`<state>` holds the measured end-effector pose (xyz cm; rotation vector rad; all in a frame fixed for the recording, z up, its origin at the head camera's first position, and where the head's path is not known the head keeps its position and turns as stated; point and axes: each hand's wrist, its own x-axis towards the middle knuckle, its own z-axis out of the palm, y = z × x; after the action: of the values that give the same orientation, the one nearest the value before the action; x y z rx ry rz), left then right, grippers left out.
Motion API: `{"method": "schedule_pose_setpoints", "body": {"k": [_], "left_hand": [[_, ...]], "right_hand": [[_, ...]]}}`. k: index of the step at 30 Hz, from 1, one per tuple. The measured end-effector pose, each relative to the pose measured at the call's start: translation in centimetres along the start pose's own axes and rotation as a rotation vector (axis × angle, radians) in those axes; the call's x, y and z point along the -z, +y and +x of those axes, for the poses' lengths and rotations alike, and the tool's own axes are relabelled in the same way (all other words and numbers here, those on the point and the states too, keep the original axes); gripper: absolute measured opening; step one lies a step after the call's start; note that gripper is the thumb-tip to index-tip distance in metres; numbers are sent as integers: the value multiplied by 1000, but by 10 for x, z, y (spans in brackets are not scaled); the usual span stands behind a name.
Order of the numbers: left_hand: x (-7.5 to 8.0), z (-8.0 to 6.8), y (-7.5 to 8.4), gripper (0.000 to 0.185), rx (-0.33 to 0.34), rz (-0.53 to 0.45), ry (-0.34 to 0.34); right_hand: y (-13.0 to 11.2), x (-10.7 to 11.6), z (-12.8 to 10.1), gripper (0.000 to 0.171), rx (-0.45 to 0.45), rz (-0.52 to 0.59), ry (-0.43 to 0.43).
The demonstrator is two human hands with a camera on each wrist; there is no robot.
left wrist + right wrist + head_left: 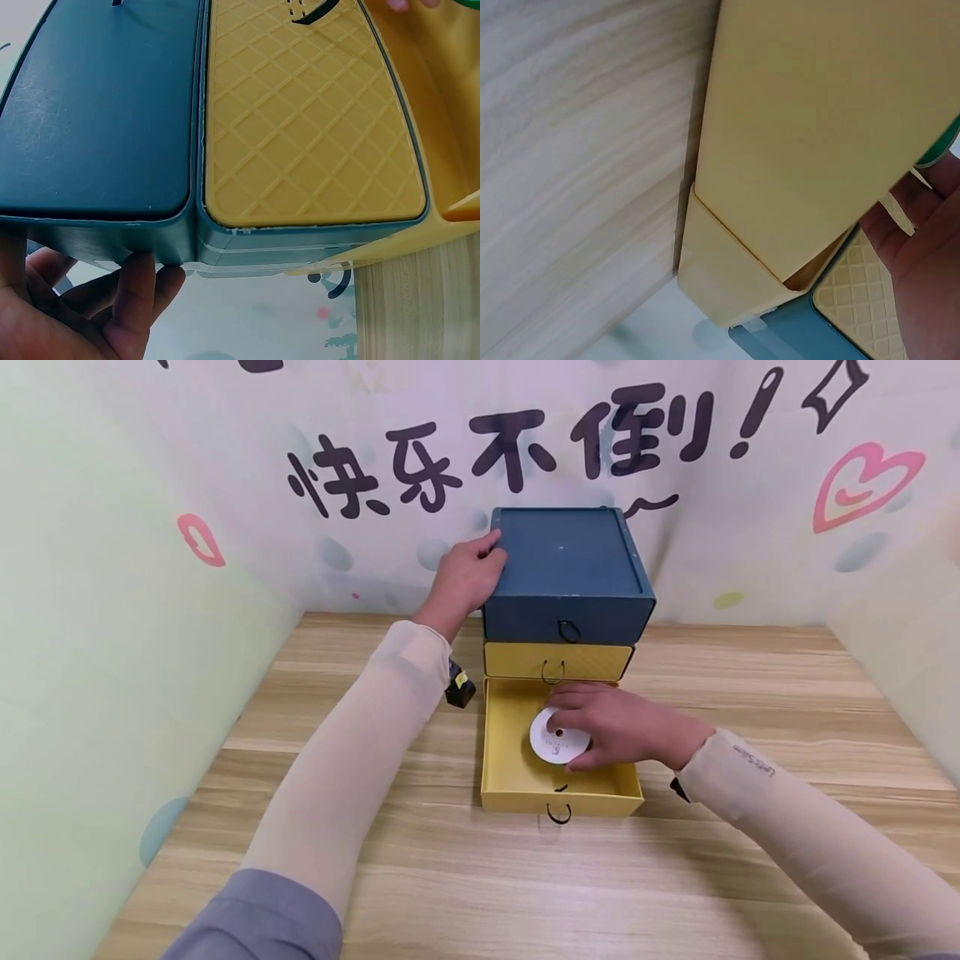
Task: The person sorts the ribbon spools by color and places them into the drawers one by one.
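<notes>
A stacked drawer cabinet (562, 552) has a blue top drawer, a yellow middle drawer (517, 660) and a pulled-out yellow bottom drawer (498, 777). My left hand (468, 575) rests against the cabinet's upper left side; in the left wrist view its fingertips (139, 281) touch the blue side wall. Inside or just above the bottom drawer, my right hand (611, 722) grips a round spool (558, 747) with a white face, small centre hole and printed lettering. The spool's green edge (939, 146) shows in the right wrist view, where the drawer wall hides most of it.
Thin black loop handles hang on the drawer fronts, one at the bottom drawer (558, 816). The cabinet stands on a wood-grain table (465, 885), close to a printed backdrop (420, 560). A pale side wall (112, 610) rises at the left.
</notes>
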<state>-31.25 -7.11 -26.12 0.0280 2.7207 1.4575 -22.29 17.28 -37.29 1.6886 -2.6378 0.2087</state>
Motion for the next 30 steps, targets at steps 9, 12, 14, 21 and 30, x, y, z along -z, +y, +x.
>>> {"method": "schedule_pose_setpoints", "body": {"k": [9, 12, 14, 21, 30], "left_hand": [[2, 0, -1, 47, 2, -6, 2], [1, 0, -1, 48, 1, -7, -1], [1, 0, -1, 48, 1, -7, -5], [1, 0, -2, 48, 3, -9, -7], [1, 2, -3, 48, 1, -3, -11]], "right_hand": [[1, -4, 6, 55, -21, 12, -72], [0, -5, 6, 55, -41, 22, -97], [-1, -6, 6, 55, -51, 30, -109], [-1, -13, 7, 56, -67, 39, -131], [0, -20, 8, 57, -80, 16, -154]]}}
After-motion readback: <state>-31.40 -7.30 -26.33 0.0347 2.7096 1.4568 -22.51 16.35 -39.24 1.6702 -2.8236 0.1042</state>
